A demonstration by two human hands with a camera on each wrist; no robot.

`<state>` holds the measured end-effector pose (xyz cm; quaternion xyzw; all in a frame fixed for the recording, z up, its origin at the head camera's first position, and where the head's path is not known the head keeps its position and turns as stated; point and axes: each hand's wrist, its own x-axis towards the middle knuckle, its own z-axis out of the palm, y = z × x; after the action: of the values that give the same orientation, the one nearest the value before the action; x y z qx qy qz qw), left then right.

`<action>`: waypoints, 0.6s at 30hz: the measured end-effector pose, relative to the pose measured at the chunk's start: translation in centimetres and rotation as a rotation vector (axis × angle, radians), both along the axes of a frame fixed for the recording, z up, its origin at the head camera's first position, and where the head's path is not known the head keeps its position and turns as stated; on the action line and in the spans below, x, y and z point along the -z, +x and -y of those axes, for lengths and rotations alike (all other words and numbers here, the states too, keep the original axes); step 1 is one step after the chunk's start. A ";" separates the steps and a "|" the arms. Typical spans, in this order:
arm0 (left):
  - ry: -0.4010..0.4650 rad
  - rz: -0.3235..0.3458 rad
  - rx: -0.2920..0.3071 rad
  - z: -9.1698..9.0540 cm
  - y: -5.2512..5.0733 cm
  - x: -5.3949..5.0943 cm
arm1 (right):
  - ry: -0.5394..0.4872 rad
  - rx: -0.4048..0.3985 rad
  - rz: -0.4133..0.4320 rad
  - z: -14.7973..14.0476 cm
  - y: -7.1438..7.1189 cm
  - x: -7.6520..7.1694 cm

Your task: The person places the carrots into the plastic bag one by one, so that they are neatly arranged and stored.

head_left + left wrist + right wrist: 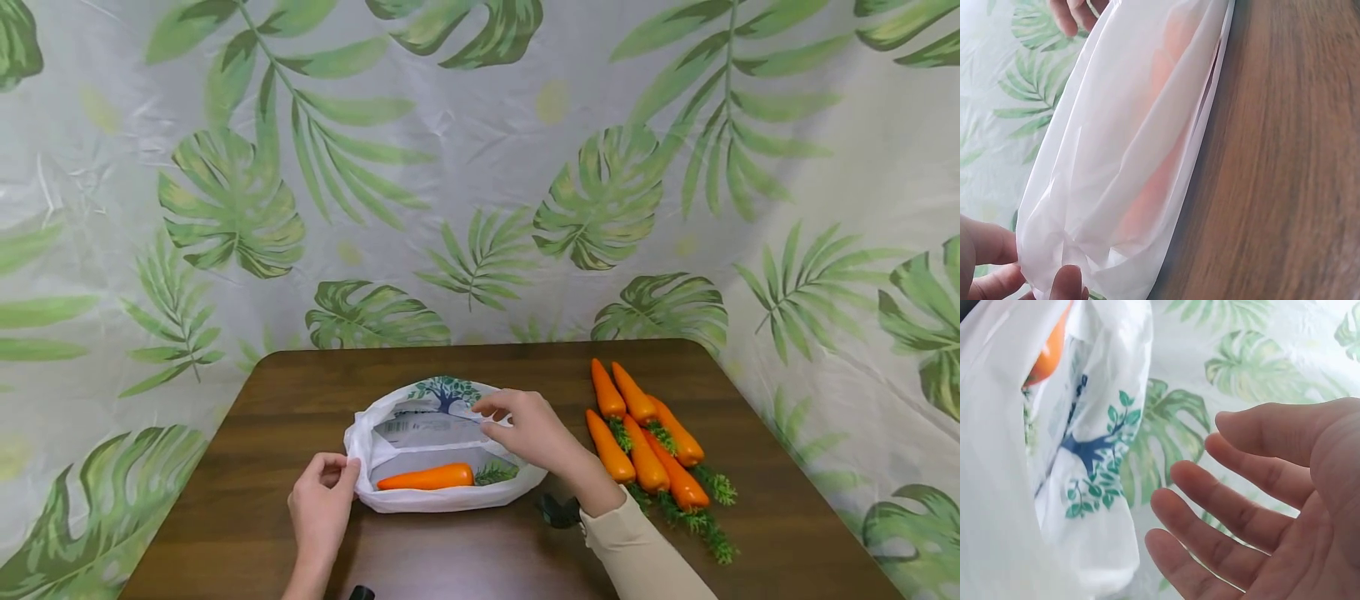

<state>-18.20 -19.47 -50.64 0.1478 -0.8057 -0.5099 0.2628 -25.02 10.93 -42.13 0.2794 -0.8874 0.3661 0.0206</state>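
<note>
A white plastic bag lies on the table with its mouth spread wide, and a printed tree shows on its far side. Inside rests one orange carrot with green leafy tops, seen through the thin plastic in the left wrist view. My left hand pinches the bag's left edge between thumb and fingers. Over the bag's right part hovers my right hand, its fingers apart and slightly bent, holding nothing. In the right wrist view that hand is beside the bag with a gap between.
Several carrots with green tops lie in a pile on the right of the brown wooden table. A leaf-patterned sheet hangs behind the table. Dark objects show by the right wrist and at the bottom edge.
</note>
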 end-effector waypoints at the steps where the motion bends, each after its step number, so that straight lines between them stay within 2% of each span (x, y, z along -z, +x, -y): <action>1: 0.001 -0.001 0.002 0.0 0.0 0.0 | -0.002 0.017 -0.006 -0.3 0.1 0.0; 18: 0.010 -0.005 -0.003 0.0 -0.1 0.2 | -0.016 0.210 -0.067 -6.1 1.4 -0.1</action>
<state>-18.33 -19.51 -50.87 0.1492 -0.8021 -0.5140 0.2649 -23.62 17.01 -42.02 0.1970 -0.9077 0.3593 0.0908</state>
